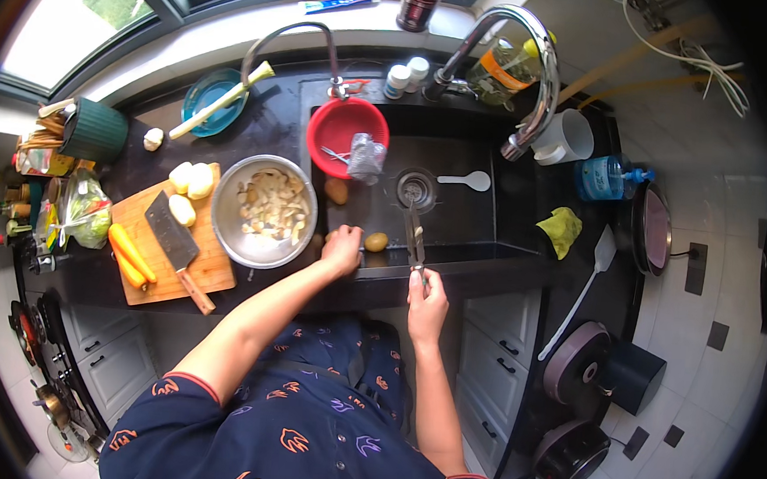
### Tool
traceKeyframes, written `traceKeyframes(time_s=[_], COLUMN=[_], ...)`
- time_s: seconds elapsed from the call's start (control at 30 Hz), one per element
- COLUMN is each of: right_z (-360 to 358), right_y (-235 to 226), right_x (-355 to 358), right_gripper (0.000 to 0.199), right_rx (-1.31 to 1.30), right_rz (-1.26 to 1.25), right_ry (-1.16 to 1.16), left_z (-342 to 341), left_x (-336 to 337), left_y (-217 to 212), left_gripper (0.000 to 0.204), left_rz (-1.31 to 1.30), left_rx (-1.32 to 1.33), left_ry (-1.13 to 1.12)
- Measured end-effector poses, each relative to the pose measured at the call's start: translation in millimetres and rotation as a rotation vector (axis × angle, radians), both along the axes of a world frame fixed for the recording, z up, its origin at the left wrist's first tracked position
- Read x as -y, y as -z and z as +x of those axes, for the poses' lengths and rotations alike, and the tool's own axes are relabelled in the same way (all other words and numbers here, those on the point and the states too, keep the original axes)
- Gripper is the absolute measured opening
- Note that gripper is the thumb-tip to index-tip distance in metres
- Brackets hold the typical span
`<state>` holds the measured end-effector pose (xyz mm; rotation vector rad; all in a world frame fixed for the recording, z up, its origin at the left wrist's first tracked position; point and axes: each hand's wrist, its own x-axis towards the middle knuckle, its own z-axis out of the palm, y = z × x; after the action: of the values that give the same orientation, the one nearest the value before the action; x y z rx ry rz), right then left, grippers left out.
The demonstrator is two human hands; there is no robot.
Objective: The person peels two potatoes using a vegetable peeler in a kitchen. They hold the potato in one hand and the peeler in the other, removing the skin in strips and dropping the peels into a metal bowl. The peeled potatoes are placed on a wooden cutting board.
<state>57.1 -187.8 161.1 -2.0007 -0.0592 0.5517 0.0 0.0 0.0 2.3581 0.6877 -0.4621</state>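
Note:
My right hand grips the handle of a narrow-bladed metal peeler, which points into the sink with pale scraps on its blade. At the sink's front left edge, my left hand has its fingers bent inward; what they hold, if anything, is hidden. A small brown potato shows partly beside that hand. Another small potato lies in the sink just right of it, and a reddish-brown potato rests farther back. The steel bowl to the left holds pale cut pieces.
A cutting board bears a cleaver, peeled potatoes and carrots. The dark sink contains a white spoon. A red basin stands behind, below a tall faucet. A yellow cloth lies right.

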Motion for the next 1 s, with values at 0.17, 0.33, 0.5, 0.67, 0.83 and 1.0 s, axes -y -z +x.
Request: traceKeyframes(time_s=[0.17,0.33,0.5,0.67,0.83,1.0], right_z=[13.9,23.9,33.6,38.0,23.4,-1.3], right_y=[5.6,12.3,-3.9,-10.9,-28.2,-31.7], right_x=[36.7,46.7,33.4,19.6,-4.2,-22.0], right_gripper=[0.025,0.027,0.030,0.031,0.032,0.031], right_rx=[-0.058,-0.061,0.054,0.114,0.220,0.281], right_rz=[-0.038,-0.062,-0.133,-0.039,0.043,0.072], right_ry=[0.005,-0.038,-0.104,-0.089,-0.093,-0.104], left_z=[25.5,30.5,36.1,44.9,9.7,-11.2], left_x=[26.1,19.1,4.3,16.2,-6.8,-12.9], left_y=[104.4,151.7,144.9,91.6,84.0,-112.7], left_gripper=[0.045,0.019,0.020,0.066,0.053,0.047], left_rz=[0.190,0.519,0.360,0.053,-0.717,-1.551], left_rx=[-0.338,-0.142,-0.196,-0.158,0.433,0.375], left_ry=[-0.087,-0.044,-0.077,-0.222,-0.498,-0.685])
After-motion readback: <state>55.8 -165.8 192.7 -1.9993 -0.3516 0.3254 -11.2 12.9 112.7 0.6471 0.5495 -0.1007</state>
